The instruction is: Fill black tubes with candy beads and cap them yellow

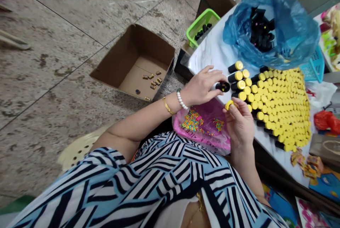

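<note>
My left hand (pixel 200 88), with a pearl bracelet on its wrist, pinches a small black tube (pixel 222 86) whose open end faces up. Something yellowish shows inside it, too small to make out. Close by on the right, my right hand (pixel 241 123) holds a round yellow cap (pixel 228 105) between thumb and fingers, apart from the tube. Just beyond my hands, many black tubes with yellow caps (pixel 278 96) lie packed together on the white table. A pink plastic bag (pixel 207 143) on my lap holds tiny multicoloured balls (pixel 191 120).
A blue plastic bag (pixel 294 26) of black tubes (pixel 261 29) stands at the table's back. The green basket (pixel 189 33) beside the table holds more black pieces. On the floor, an open cardboard box (pixel 114 75) contains several small gold-coloured cylinders (pixel 154 83). Crumpled wrappers (pixel 308 166) lie at right.
</note>
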A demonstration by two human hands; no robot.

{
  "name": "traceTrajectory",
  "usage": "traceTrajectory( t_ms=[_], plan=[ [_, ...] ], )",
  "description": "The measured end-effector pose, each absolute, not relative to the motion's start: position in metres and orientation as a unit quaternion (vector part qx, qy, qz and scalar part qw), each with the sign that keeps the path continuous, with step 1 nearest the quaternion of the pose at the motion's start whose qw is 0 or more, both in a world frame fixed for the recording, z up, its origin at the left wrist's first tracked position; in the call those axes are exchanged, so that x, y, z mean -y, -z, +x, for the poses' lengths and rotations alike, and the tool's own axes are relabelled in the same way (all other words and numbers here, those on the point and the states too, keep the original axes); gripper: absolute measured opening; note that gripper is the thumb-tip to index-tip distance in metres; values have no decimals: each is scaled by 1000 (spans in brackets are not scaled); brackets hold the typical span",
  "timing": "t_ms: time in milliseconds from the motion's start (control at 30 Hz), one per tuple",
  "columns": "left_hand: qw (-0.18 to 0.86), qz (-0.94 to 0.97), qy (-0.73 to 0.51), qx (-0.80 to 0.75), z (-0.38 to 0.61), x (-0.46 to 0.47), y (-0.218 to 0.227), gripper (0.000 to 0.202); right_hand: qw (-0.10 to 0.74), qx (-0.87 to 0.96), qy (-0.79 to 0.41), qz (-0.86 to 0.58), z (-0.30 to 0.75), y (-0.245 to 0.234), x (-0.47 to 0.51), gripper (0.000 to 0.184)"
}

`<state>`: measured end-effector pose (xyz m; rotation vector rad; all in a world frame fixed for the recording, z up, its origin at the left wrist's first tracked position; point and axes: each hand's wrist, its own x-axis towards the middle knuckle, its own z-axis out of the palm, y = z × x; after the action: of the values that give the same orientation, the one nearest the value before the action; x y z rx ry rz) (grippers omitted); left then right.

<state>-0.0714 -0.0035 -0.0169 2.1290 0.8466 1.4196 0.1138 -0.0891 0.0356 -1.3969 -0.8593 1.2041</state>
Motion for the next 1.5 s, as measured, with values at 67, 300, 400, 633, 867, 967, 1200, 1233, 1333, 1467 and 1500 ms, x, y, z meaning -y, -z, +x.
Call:
traceTrajectory(
  t_ms=[67, 300, 400, 633, 867, 967, 1200, 1233, 1333, 1467, 1500],
  plan=[
    [190, 783, -496, -324, -66, -8, 29, 26, 524, 331, -511, -596, 116, -29, 79, 37],
    [189, 756, -510, -365, -57, -5, 47, 25, 548, 340, -466, -606, 97, -22, 47, 35],
    [198, 748, -516, -369, -57, -3, 44, 27, 558, 337, -455, -607, 86, -21, 41, 33],
    [225, 743, -504, -379, -59, -1, 40, 26, 562, 349, -445, -604, 78, -20, 41, 30],
    [234, 746, -496, -377, -60, -2, 42, 23, 576, 330, -452, -595, 76, -19, 41, 28],
    [233, 753, -485, -379, -61, -1, 41, 22, 573, 333, -459, -592, 75, -18, 41, 28],
    [226, 765, -473, -374, -60, -3, 41, 20, 592, 312, -472, -573, 73, -16, 40, 26],
    [226, 765, -472, -375, -60, -3, 41, 20, 592, 313, -470, -575, 73, -15, 40, 26],
    [227, 765, -467, -381, -61, -3, 41, 20, 590, 321, -460, -582, 74, -13, 40, 27],
    [223, 772, -455, -384, -66, 6, 32, 26, 593, 325, -455, -580, 72, -11, 39, 26],
    [221, 771, -453, -388, -68, 8, 28, 27, 595, 324, -455, -577, 71, -11, 39, 25]
  ],
)
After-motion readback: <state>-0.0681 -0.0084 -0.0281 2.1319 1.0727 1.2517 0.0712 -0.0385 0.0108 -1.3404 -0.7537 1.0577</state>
